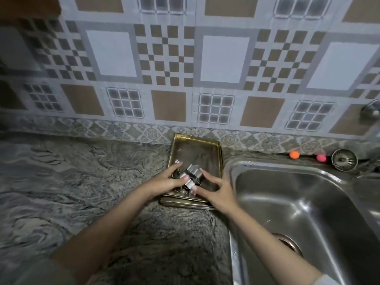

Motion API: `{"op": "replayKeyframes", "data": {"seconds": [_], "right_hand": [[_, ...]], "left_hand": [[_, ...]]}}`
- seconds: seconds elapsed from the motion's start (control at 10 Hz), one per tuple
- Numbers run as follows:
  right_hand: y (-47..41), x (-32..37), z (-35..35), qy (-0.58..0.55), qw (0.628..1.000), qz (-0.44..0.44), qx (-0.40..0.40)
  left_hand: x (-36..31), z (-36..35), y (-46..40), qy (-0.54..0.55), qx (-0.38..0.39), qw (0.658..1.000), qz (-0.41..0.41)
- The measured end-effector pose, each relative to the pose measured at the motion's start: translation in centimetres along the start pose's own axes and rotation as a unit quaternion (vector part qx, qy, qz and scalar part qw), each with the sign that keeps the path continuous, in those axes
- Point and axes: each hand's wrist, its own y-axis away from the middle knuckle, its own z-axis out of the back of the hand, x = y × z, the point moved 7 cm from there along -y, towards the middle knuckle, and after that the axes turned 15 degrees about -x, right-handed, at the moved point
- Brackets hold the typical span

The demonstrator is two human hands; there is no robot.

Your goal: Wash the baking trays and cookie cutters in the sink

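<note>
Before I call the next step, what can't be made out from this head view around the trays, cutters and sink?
- Cookie cutters: count and shapes unclear; the left hand and right hand cover them.
- Baking trays: how many are stacked is uncertain; only the near edges show.
- Tap: cut off by the right edge.
- Sink drain: partly hidden behind the right forearm.

Stacked brass-coloured baking trays (196, 150) lie flat on the counter (92, 182), far end near the wall, right edge just beside the sink (308, 202). Shiny metal cookie cutters (190, 175) cluster at the top tray's near end.
</note>
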Motion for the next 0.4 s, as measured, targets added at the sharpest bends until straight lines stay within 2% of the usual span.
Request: {"op": "replayKeyframes", "data": {"seconds": [0.1, 0.2, 0.3, 0.4], "right_hand": [[0.3, 0.7, 0.7, -0.014, 1.000, -0.020, -0.005], [1.1, 1.9, 1.7, 0.013, 1.000, -0.003, -0.005], [2.2, 6.4, 5.2, -0.024, 0.996, 0.038, -0.077], [5.3, 13.1, 12.7, -0.156, 0.950, 0.144, -0.228]], "left_hand": [[-0.1, 0.2, 0.0, -0.020, -0.004, 1.000, 0.010], [-0.2, -0.1, 1.4, -0.087, -0.057, 0.995, -0.002], [-2.1, 0.8, 3.7, -0.053, -0.113, 0.992, -0.017], [-2.3, 0.4, 8.0, -0.009, -0.178, 0.981, -0.082]]}}
